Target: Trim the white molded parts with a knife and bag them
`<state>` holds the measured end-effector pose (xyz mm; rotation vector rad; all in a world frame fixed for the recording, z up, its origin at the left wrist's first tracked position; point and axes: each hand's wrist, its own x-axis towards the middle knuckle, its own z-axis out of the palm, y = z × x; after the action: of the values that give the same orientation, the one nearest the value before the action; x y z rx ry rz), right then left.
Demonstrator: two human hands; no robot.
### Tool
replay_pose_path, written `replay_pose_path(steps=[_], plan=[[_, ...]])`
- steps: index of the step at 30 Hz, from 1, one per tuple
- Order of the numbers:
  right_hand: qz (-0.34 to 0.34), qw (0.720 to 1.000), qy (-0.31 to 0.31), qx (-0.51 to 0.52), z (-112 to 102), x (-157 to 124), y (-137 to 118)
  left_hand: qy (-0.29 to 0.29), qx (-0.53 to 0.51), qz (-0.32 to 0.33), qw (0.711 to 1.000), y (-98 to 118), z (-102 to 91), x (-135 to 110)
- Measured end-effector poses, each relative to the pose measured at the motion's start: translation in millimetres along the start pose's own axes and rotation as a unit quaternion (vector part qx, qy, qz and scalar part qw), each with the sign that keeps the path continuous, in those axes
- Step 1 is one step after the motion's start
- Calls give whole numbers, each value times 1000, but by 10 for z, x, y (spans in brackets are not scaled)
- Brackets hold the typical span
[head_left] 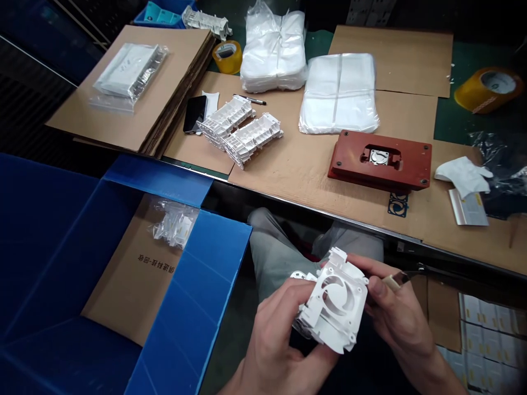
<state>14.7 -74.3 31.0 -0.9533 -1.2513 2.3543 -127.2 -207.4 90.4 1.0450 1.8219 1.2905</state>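
A white plastic fan housing (338, 307), with a round opening and a curved vane in its face, is held tilted above my lap. My left hand (284, 334) grips it from the left, thumb below and fingers along its side. At its right edge is my right hand (395, 307), with a slim tool (393, 281) pinched between thumb and forefinger. The tool has a cream-coloured piece and a darker, shiny part pointing right; its exact kind is unclear. My right fingertips partly disappear behind the housing.
On the cardboard-covered bench lie two white plastic frames (242, 131), a red block fixture (381, 162), bundled plastic bags (340, 93), a phone (195, 114) and tape rolls (489, 89). A blue box (187, 302) stands at left. White parts (483, 334) fill the lower right.
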Motion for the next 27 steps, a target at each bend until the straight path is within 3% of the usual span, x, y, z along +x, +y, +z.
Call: replay_pose_path(steps=[6,27], plan=[[-29,999,-3,-31,-46,13,12,9,-6,1,1000,-32,15,13],[-6,1000,-16,-19,-63,31,-3,23,-49,-33,998,-58,42,8]])
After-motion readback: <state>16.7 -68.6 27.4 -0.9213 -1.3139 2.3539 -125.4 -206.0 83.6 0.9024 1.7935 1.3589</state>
